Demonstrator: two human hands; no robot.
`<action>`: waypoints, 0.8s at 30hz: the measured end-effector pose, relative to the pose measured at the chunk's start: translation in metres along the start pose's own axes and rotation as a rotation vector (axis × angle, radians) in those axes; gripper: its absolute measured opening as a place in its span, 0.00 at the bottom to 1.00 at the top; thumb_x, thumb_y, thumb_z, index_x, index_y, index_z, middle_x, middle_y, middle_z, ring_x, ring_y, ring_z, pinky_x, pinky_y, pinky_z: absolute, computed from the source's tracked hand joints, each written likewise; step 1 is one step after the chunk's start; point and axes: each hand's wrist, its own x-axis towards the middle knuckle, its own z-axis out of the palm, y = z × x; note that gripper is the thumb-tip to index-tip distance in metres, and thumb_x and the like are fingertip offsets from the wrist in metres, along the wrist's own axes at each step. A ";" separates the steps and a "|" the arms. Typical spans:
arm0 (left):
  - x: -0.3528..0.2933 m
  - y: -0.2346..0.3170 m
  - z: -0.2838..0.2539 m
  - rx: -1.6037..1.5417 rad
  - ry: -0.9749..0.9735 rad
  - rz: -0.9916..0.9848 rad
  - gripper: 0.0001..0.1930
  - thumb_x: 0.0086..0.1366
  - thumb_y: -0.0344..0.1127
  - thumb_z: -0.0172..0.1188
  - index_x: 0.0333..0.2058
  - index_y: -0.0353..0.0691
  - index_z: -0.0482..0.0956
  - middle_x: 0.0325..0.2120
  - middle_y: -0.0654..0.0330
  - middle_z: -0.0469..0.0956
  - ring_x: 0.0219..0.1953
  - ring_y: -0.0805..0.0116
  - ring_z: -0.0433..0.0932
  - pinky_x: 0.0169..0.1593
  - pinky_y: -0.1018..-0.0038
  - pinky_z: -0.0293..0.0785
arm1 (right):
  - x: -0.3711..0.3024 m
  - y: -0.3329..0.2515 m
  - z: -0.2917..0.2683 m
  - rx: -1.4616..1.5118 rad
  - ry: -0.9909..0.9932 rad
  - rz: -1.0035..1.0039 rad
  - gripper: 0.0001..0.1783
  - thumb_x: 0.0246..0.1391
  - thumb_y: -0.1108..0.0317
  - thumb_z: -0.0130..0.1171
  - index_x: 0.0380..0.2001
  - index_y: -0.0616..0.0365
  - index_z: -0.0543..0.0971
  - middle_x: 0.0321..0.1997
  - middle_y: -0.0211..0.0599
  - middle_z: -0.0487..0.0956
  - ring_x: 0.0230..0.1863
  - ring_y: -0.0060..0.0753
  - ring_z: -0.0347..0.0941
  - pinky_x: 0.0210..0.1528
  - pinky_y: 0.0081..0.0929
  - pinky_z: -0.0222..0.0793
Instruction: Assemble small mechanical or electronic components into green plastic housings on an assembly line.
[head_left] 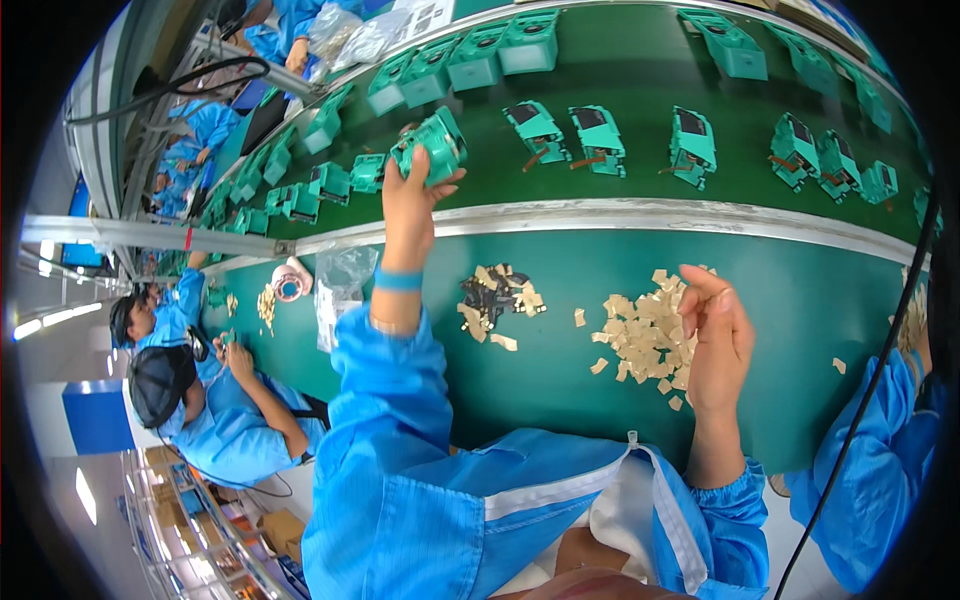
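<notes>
My left hand [408, 195] is raised over the conveyor, its fingers closed round a green plastic housing [438, 148]. The housing is tilted, and part of it hides behind the fingers. Around that wrist runs a blue band [400, 279]. Lower and to the right, my right hand [716, 345] hangs at the right side of a pile of small beige pieces [645, 335]. Its fingers are loosely bent and apart, with nothing visible in them. A smaller heap of black and beige pieces [497, 300] lies on the green bench between my arms.
Rows of green housings [692, 148] sit on the dark green belt [650, 90], behind a metal rail [620, 218]. A tape roll [288, 284] and clear plastic bag [340, 290] lie left. Co-workers [215, 400] sit at left; a blue sleeve [865, 470] and black cable [862, 410] are right.
</notes>
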 end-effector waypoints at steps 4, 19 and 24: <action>0.061 -0.056 -0.040 0.346 0.231 0.040 0.26 0.60 0.47 0.61 0.45 0.32 0.64 0.25 0.59 0.74 0.17 0.75 0.71 0.16 0.80 0.61 | 0.007 0.006 0.005 -0.017 -0.002 0.027 0.18 0.64 0.62 0.41 0.40 0.64 0.77 0.27 0.27 0.69 0.26 0.15 0.57 0.29 0.14 0.55; -0.093 0.001 -0.007 1.073 -0.537 0.401 0.14 0.45 0.34 0.68 0.33 0.41 0.78 0.35 0.61 0.72 0.42 0.60 0.68 0.45 0.69 0.67 | 0.006 0.001 -0.005 -0.176 -0.008 -0.003 0.13 0.61 0.65 0.49 0.36 0.63 0.78 0.26 0.27 0.71 0.28 0.15 0.62 0.31 0.13 0.57; -0.086 -0.007 -0.009 1.068 -0.535 0.345 0.11 0.48 0.33 0.67 0.33 0.43 0.79 0.32 0.61 0.71 0.41 0.60 0.69 0.42 0.70 0.68 | 0.005 -0.002 -0.005 -0.194 -0.034 -0.004 0.12 0.60 0.66 0.51 0.35 0.64 0.78 0.27 0.27 0.72 0.31 0.15 0.65 0.34 0.13 0.60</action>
